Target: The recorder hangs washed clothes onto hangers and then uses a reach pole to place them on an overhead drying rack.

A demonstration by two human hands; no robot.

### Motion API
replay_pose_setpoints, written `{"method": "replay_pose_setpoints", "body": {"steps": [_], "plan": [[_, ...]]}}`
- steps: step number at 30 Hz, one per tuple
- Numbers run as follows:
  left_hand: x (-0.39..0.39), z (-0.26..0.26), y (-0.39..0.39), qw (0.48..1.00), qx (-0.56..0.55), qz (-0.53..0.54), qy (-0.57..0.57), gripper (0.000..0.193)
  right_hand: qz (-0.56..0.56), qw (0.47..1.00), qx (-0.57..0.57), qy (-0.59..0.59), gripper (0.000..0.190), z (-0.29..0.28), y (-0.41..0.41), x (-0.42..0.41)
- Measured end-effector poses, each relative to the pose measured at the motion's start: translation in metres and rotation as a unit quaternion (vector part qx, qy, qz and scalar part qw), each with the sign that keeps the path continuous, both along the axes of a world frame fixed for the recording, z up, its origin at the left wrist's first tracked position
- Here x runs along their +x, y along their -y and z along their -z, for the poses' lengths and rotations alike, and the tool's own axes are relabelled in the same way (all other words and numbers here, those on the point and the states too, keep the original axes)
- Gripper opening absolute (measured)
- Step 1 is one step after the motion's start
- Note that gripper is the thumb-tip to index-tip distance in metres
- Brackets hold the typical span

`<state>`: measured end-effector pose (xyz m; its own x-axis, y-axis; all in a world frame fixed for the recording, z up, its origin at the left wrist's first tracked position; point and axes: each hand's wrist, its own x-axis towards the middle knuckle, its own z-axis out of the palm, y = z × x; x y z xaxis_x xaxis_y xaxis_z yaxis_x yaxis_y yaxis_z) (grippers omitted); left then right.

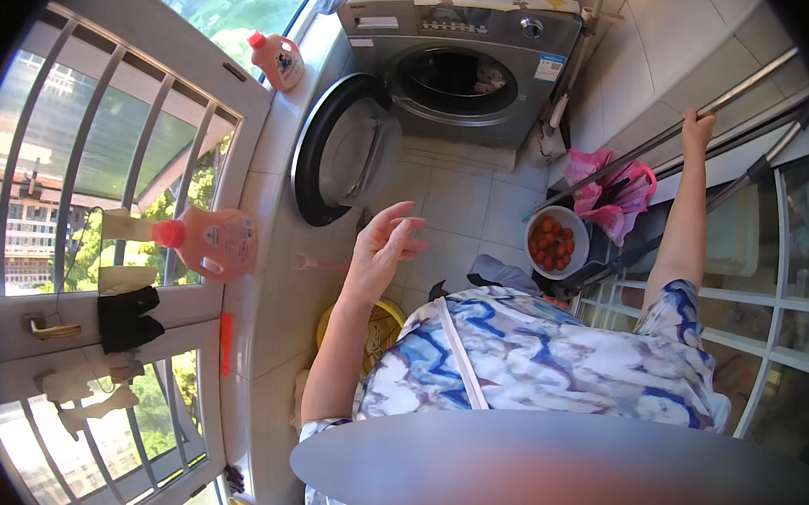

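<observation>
My right hand (698, 129) is stretched out to the right and closed around a long metal pole (748, 81), which slants along the tiled wall. Empty and with its fingers slightly curled, my left hand (380, 251) hangs over the tiled floor (456, 200). Ahead stands a grey front-loading washing machine (370, 46). Its round door (345, 150) is swung open to the left, and some cloth (490, 79) shows in the drum. A yellow basket (329, 321) is partly hidden below my left forearm.
Pink detergent bottles, one near (226, 243) and one farther off (281, 61), stand on the window ledge (276, 173). A bowl (582, 254) of red tomato-like fruit and a pink plastic bag (614, 218) lie below the pole. Socks (129, 318) hang by the barred window.
</observation>
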<state>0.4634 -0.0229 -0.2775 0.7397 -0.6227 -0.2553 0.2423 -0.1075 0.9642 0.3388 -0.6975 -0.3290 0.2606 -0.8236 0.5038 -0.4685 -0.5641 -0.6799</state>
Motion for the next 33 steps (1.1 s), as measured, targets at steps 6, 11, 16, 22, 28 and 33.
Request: {"method": "replay_pose_setpoints", "body": {"steps": [6,11,16,22,28,33], "plan": [[-0.014,-0.001,0.002,0.999,0.012,-0.002,-0.03,0.037,0.13,0.983,0.029,-0.128,0.041,0.005,0.033,-0.034],[-0.025,0.004,-0.005,0.999,0.013,-0.026,-0.043,0.038,0.268,0.955,0.076,-0.1,0.047,-0.017,0.02,-0.095],[-0.014,0.004,0.001,0.995,0.023,-0.009,-0.092,0.039,0.281,0.958,0.027,-0.054,0.051,-0.043,-0.055,-0.129],[0.062,0.005,0.016,0.992,-0.001,0.021,-0.128,0.038,0.259,0.96,0.025,-0.105,0.059,0.021,-0.144,-0.11],[0.033,0.034,0.027,0.978,0.002,0.051,-0.203,0.038,0.128,0.854,0.473,-0.175,0.025,0.169,-0.264,-0.141],[0.006,0.052,0.018,0.972,0.01,0.001,-0.236,0.038,-0.129,0.861,0.424,-0.252,0.033,0.184,-0.282,-0.02]]}}
